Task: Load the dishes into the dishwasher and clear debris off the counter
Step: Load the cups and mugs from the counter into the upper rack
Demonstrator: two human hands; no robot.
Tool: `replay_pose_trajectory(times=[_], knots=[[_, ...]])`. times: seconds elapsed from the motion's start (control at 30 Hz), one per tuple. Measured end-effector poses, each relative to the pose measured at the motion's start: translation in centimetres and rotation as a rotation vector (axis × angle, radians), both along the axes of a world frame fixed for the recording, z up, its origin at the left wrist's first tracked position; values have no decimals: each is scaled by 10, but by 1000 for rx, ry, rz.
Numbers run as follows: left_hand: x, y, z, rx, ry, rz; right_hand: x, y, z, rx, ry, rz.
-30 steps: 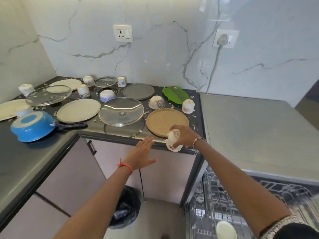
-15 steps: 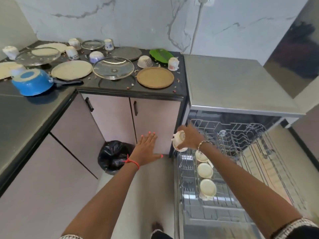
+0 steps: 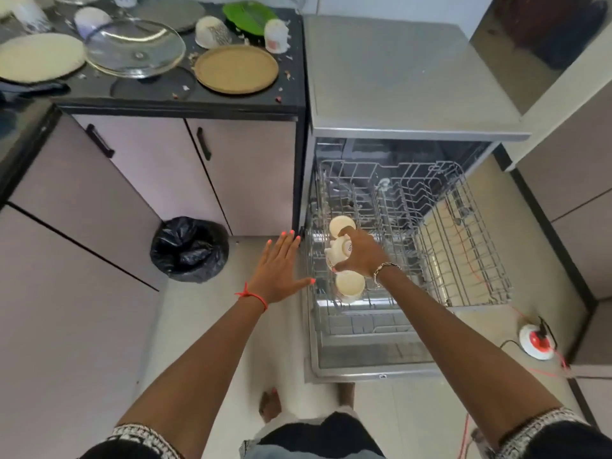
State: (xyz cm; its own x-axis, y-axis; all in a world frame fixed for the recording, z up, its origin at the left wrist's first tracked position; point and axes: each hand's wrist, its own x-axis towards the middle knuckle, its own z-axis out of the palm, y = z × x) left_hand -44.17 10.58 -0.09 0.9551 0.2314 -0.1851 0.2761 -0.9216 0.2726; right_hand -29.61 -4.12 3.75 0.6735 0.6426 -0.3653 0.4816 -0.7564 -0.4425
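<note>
My right hand (image 3: 362,251) grips a white cup (image 3: 337,251), tilted on its side, just above the left row of the pulled-out dishwasher rack (image 3: 463,253). Two cream cups sit upside down in that row, one (image 3: 342,225) behind the held cup and one (image 3: 350,286) in front of it. My left hand (image 3: 280,268) hovers with spread fingers over the floor, left of the rack, holding nothing. On the dark counter (image 3: 291,94) lie a brown plate (image 3: 235,69), a glass lid (image 3: 135,49), a cream plate (image 3: 39,58), a green leaf-shaped plate (image 3: 248,14), upturned cups and scattered crumbs.
The dishwasher door (image 3: 364,356) lies open across the floor in front of me. A black bin bag (image 3: 189,248) stands by the cabinet doors. At the right, a red-and-white plug reel (image 3: 536,341) with orange cord lies on the floor. My feet are below, near the door's edge.
My view swung down from the counter to the dishwasher. My right hand carried the white cup down from the counter edge to the rack's left row. My left hand followed alongside, still spread.
</note>
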Motion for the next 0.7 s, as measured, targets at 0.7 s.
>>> replay_pose_trajectory(times=[0.7], knots=[[84, -99, -100, -156, 180, 149, 88, -115, -162, -74, 191, -250]])
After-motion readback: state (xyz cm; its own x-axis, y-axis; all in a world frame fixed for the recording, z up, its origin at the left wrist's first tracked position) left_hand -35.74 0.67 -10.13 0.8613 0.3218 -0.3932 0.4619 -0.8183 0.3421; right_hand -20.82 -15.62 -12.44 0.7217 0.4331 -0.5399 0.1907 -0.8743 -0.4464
